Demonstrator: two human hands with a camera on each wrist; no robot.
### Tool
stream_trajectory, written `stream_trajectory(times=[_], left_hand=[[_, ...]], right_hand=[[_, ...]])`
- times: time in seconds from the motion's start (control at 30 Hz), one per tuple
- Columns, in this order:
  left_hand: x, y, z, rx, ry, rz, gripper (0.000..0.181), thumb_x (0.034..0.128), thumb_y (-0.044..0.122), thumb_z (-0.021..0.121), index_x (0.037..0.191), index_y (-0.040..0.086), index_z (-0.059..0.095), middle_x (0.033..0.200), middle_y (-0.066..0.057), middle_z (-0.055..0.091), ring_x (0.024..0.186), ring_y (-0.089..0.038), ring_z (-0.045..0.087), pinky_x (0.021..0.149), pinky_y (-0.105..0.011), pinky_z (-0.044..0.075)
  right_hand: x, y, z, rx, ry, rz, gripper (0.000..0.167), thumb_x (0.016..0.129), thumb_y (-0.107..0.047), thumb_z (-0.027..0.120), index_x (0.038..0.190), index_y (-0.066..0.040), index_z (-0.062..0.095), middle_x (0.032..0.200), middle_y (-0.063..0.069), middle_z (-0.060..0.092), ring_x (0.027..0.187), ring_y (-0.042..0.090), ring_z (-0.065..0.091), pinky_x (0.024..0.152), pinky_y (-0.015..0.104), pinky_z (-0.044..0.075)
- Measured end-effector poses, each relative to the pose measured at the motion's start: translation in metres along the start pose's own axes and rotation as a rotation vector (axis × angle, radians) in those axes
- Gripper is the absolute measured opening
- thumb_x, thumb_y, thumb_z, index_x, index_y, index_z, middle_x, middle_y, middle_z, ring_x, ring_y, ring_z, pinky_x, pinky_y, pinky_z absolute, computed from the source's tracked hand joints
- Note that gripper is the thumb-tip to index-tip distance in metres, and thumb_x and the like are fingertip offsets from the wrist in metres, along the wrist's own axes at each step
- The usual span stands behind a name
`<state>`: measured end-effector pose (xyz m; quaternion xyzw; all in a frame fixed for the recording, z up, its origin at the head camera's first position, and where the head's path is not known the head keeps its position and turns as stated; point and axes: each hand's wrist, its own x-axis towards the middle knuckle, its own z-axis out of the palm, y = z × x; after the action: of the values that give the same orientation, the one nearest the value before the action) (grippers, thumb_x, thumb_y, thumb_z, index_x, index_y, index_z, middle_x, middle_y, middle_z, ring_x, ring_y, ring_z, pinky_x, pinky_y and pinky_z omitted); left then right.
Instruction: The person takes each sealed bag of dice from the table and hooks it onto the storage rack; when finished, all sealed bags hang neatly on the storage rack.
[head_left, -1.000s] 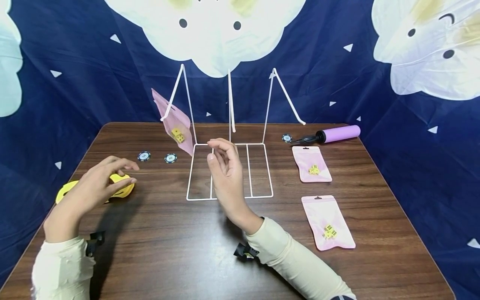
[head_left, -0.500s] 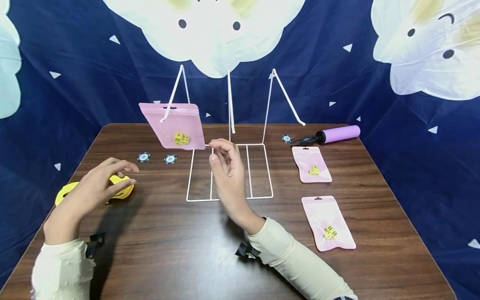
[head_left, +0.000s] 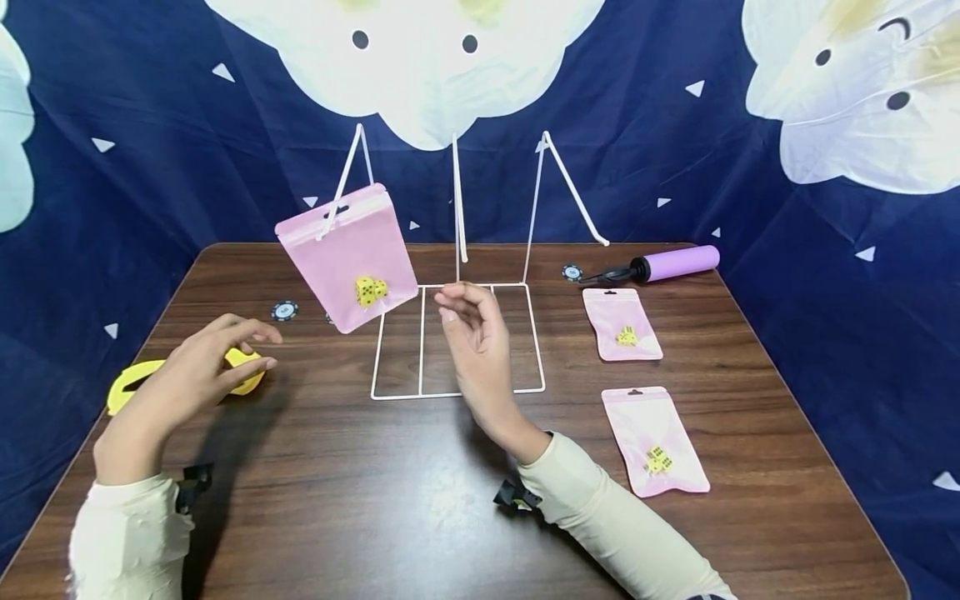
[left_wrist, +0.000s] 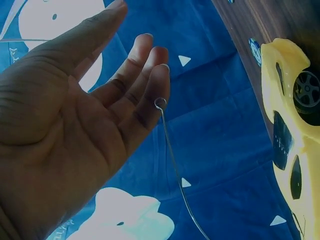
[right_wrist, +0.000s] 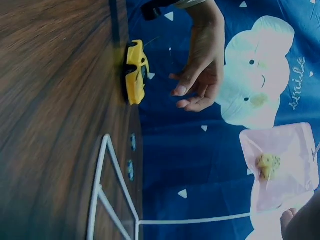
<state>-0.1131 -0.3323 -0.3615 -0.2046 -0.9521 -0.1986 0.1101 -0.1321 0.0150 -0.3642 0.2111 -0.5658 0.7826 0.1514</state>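
A pink zip bag (head_left: 348, 250) with yellow dice hangs by its slot on the left hook of the white wire rack (head_left: 422, 342), tilted, its left side lower at the top. My right hand (head_left: 480, 358) is held over the rack's base, fingers loosely bent and holding nothing, to the right of the bag. The left hand (head_left: 191, 367) hovers above a yellow toy car (head_left: 243, 371), fingers relaxed with nothing in them; the left wrist view shows its bare palm (left_wrist: 85, 120) beside the car (left_wrist: 295, 135).
Two pink bags with yellow dice, one further back (head_left: 622, 321) and one nearer (head_left: 652, 433), lie right of the rack. Behind them is a purple pump (head_left: 678, 263) beside a chip (head_left: 572, 272). Another chip (head_left: 284, 310) lies left of the rack; the hanging bag mostly covers one more.
The hanging bag has swung from nearly edge-on to facing the head view, and is now tilted. My right hand has moved slightly right. The left hand has barely moved.
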Motion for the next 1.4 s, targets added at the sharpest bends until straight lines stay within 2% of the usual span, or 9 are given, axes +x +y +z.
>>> stream_trajectory(times=[0.13, 0.33, 0.47, 0.7, 0.9, 1.0, 1.1, 1.23, 1.4], left_hand=[[0.002, 0.004, 0.001, -0.023, -0.043, -0.034, 0.035, 0.0912, -0.001, 0.084, 0.120, 0.013, 0.072, 0.116, -0.014, 0.068, 0.093, -0.029, 0.069, 0.073, -0.040, 0.054], [0.004, 0.009, 0.001, -0.033, -0.085, -0.071, 0.031, 0.0952, 0.003, 0.082, 0.123, 0.012, 0.070, 0.118, -0.015, 0.067, 0.097, -0.033, 0.069, 0.073, -0.046, 0.053], [0.005, 0.010, 0.003, -0.048, -0.124, -0.089, 0.029, 0.0981, 0.007, 0.080, 0.124, 0.013, 0.070, 0.120, -0.015, 0.066, 0.099, -0.034, 0.068, 0.075, -0.047, 0.053], [0.005, 0.008, 0.004, -0.027, -0.089, -0.053, 0.032, 0.0945, 0.004, 0.083, 0.122, 0.014, 0.070, 0.116, -0.012, 0.068, 0.097, -0.032, 0.068, 0.072, -0.040, 0.053], [0.007, 0.008, 0.008, -0.035, -0.104, -0.042, 0.031, 0.0954, 0.005, 0.082, 0.123, 0.013, 0.071, 0.114, -0.010, 0.068, 0.096, -0.028, 0.067, 0.073, -0.040, 0.053], [0.008, 0.010, 0.009, -0.049, -0.105, -0.029, 0.030, 0.0956, 0.004, 0.082, 0.122, 0.013, 0.071, 0.111, -0.007, 0.068, 0.095, -0.027, 0.067, 0.074, -0.038, 0.053], [0.009, 0.012, 0.011, -0.063, -0.106, -0.022, 0.029, 0.0956, 0.003, 0.082, 0.121, 0.013, 0.071, 0.108, -0.005, 0.068, 0.095, -0.026, 0.066, 0.073, -0.036, 0.053], [0.010, 0.013, 0.015, -0.081, -0.121, -0.013, 0.028, 0.0953, 0.004, 0.082, 0.120, 0.012, 0.072, 0.108, -0.005, 0.068, 0.093, -0.023, 0.065, 0.074, -0.038, 0.055], [0.014, 0.016, 0.021, -0.110, -0.159, -0.013, 0.025, 0.0965, 0.005, 0.081, 0.119, 0.010, 0.072, 0.110, -0.008, 0.068, 0.092, -0.019, 0.064, 0.077, -0.042, 0.056]], right_hand=[[-0.002, 0.004, -0.016, -0.033, 0.035, 0.002, 0.028, 0.105, 0.008, 0.053, 0.132, 0.018, 0.051, 0.133, 0.026, 0.058, 0.125, 0.018, 0.061, 0.115, 0.039, 0.047], [-0.002, 0.005, -0.034, -0.070, 0.059, 0.012, 0.028, 0.106, 0.007, 0.054, 0.133, 0.017, 0.053, 0.133, 0.029, 0.057, 0.122, 0.017, 0.062, 0.112, 0.035, 0.049], [-0.002, 0.005, -0.045, -0.094, 0.077, 0.000, 0.026, 0.106, 0.009, 0.055, 0.131, 0.017, 0.054, 0.129, 0.020, 0.059, 0.118, 0.017, 0.063, 0.108, 0.032, 0.051], [-0.005, 0.006, -0.062, -0.124, 0.109, 0.007, 0.027, 0.105, 0.010, 0.055, 0.130, 0.017, 0.054, 0.130, 0.018, 0.059, 0.118, 0.020, 0.064, 0.106, 0.033, 0.053], [-0.007, 0.005, -0.070, -0.133, 0.124, 0.012, 0.028, 0.104, 0.010, 0.055, 0.131, 0.017, 0.053, 0.133, 0.028, 0.055, 0.118, 0.021, 0.064, 0.103, 0.032, 0.054], [-0.009, 0.004, -0.075, -0.142, 0.128, 0.013, 0.028, 0.104, 0.010, 0.055, 0.131, 0.018, 0.053, 0.131, 0.019, 0.058, 0.118, 0.024, 0.064, 0.102, 0.030, 0.054], [-0.010, 0.002, -0.079, -0.154, 0.136, 0.013, 0.028, 0.105, 0.009, 0.055, 0.131, 0.017, 0.053, 0.127, 0.009, 0.062, 0.116, 0.019, 0.065, 0.103, 0.029, 0.053], [-0.012, 0.001, -0.086, -0.169, 0.163, 0.020, 0.027, 0.105, 0.008, 0.056, 0.131, 0.016, 0.054, 0.121, 0.013, 0.064, 0.113, 0.014, 0.066, 0.102, 0.029, 0.053], [-0.015, 0.001, -0.094, -0.178, 0.197, 0.040, 0.027, 0.105, 0.009, 0.056, 0.131, 0.016, 0.054, 0.120, 0.023, 0.063, 0.112, 0.016, 0.066, 0.103, 0.031, 0.053]])
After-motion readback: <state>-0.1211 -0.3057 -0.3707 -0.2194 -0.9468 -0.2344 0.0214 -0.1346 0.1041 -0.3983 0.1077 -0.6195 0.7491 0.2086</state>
